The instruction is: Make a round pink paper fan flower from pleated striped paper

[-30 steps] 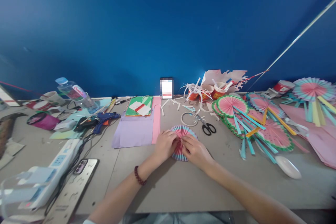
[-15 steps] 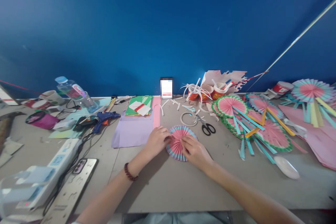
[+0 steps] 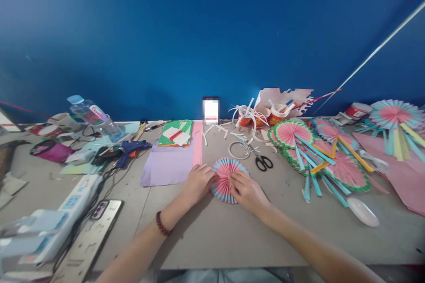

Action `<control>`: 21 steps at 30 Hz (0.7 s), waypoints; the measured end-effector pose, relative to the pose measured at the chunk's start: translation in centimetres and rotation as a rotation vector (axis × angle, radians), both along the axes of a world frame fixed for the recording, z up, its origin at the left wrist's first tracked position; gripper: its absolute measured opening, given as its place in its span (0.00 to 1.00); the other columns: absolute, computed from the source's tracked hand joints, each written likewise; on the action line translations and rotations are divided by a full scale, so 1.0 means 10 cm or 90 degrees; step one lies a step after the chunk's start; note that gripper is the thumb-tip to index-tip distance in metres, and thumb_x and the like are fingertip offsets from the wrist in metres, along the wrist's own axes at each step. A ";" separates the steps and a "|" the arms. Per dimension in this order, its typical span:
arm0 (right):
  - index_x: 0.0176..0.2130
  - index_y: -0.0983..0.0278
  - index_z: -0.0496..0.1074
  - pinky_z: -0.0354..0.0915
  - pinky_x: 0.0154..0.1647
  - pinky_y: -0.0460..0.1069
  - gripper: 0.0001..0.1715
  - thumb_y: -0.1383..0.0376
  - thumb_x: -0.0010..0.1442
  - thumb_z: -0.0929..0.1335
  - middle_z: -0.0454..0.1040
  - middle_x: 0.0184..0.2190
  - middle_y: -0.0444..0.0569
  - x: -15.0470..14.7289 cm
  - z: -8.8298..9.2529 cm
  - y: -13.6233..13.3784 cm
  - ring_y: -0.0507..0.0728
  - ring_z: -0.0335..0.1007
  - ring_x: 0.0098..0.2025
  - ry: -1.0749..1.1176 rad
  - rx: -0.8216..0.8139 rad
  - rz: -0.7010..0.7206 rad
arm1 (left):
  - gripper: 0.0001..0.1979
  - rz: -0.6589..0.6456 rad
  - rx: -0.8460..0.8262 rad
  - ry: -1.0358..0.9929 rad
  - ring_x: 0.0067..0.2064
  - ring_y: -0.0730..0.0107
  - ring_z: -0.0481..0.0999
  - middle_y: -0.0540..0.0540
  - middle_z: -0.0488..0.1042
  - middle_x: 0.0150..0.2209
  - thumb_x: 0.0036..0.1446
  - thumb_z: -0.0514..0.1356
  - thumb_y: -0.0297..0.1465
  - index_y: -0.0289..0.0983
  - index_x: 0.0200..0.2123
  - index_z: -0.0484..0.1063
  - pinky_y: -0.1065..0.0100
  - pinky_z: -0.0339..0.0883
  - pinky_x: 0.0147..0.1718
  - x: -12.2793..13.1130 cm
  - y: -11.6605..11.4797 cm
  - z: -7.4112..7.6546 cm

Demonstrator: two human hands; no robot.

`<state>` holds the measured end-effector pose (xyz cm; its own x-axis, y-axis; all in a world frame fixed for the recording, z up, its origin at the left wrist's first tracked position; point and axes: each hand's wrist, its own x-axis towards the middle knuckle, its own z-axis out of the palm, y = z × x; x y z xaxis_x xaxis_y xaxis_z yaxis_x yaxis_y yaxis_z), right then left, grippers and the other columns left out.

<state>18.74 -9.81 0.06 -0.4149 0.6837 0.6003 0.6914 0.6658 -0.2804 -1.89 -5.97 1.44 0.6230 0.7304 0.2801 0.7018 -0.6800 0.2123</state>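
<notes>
A round pleated paper fan (image 3: 229,166), pink with a light-blue and lilac rim, lies spread on the grey table between my hands. My left hand (image 3: 200,182) is closed at the fan's left edge, its curled fingertips on the folds. From the right, my right hand (image 3: 247,190) reaches over the fan and pinches the pleats near the centre. What lies under the fingertips is hidden. Just beyond the fan are a pale ring-shaped roll (image 3: 239,156) and black-handled scissors (image 3: 264,163).
Purple paper (image 3: 166,166) and a green paper stack (image 3: 175,129) lie left of centre. Farther left are a blue glue gun (image 3: 131,152), a power strip (image 3: 71,210) and a phone (image 3: 102,225). Finished fans (image 3: 294,134) and a white oval object (image 3: 363,212) lie right.
My left hand has shifted slightly, its fingers drawn a little back toward the fan's left edge. My right hand stays on the pleats near the centre.
</notes>
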 end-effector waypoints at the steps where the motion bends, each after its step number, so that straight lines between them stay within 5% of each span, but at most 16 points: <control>1: 0.43 0.66 0.75 0.73 0.48 0.55 0.17 0.74 0.59 0.61 0.78 0.38 0.55 0.00 0.01 0.00 0.59 0.73 0.44 -0.004 0.005 0.001 | 0.09 -0.003 0.015 0.009 0.37 0.65 0.69 0.46 0.74 0.31 0.62 0.53 0.29 0.38 0.32 0.71 0.63 0.57 0.35 0.00 -0.01 -0.01; 15: 0.45 0.66 0.72 0.71 0.49 0.57 0.13 0.67 0.59 0.65 0.76 0.41 0.56 0.01 0.01 -0.02 0.60 0.71 0.47 0.010 -0.081 0.003 | 0.10 -0.013 -0.022 -0.105 0.38 0.67 0.71 0.46 0.75 0.33 0.63 0.52 0.31 0.38 0.35 0.73 0.65 0.63 0.38 -0.06 0.02 -0.03; 21: 0.52 0.66 0.69 0.67 0.53 0.60 0.22 0.63 0.59 0.65 0.73 0.49 0.57 0.02 0.03 0.00 0.62 0.68 0.53 -0.032 -0.107 -0.020 | 0.09 0.136 -0.049 -0.264 0.41 0.67 0.73 0.46 0.76 0.37 0.62 0.53 0.32 0.38 0.39 0.72 0.65 0.66 0.43 -0.20 0.14 0.08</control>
<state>18.98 -9.85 0.39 -0.4192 0.7858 0.4547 0.7269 0.5906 -0.3505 -3.88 -4.55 2.19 0.3035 0.8588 0.4127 0.6698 -0.5004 0.5486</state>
